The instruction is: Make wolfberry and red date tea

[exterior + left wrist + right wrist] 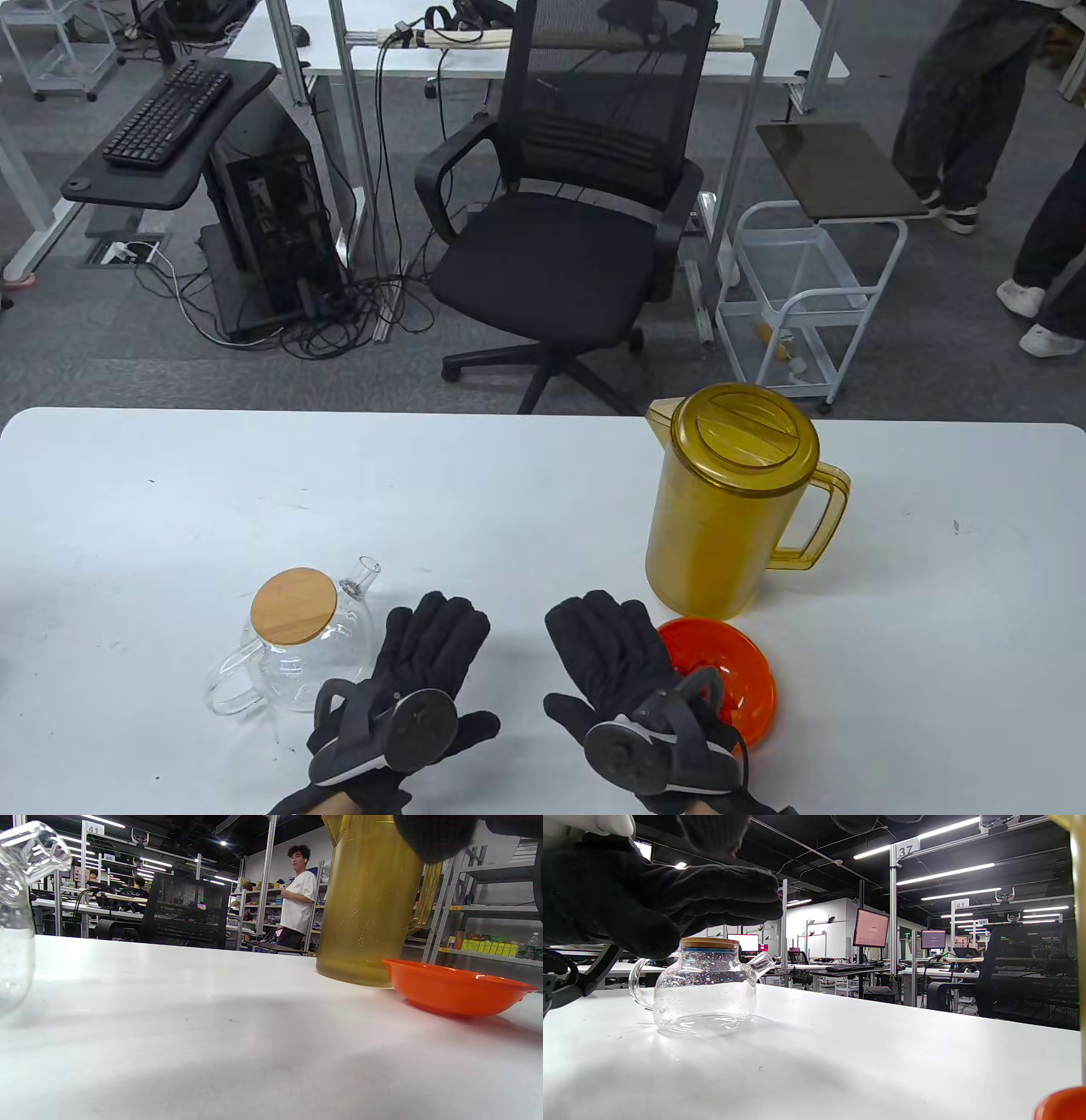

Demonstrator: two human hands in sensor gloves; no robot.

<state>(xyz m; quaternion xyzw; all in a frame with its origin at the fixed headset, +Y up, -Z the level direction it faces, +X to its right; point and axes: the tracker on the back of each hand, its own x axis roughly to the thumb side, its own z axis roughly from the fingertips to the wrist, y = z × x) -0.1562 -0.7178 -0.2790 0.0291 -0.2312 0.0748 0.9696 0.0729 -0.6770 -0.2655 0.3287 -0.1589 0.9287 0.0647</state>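
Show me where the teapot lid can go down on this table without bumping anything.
The widest bare stretch is the far left of the table, beyond the teapot, up to the pitcher. The right end past the pitcher's handle is bare too. It is tight by the right hand, where the orange bowl sits close to the pitcher; the left hand lies right beside the teapot.

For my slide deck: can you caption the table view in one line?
Both gloved hands, left and right, hover open between lidded glass teapot, orange bowl and amber pitcher.
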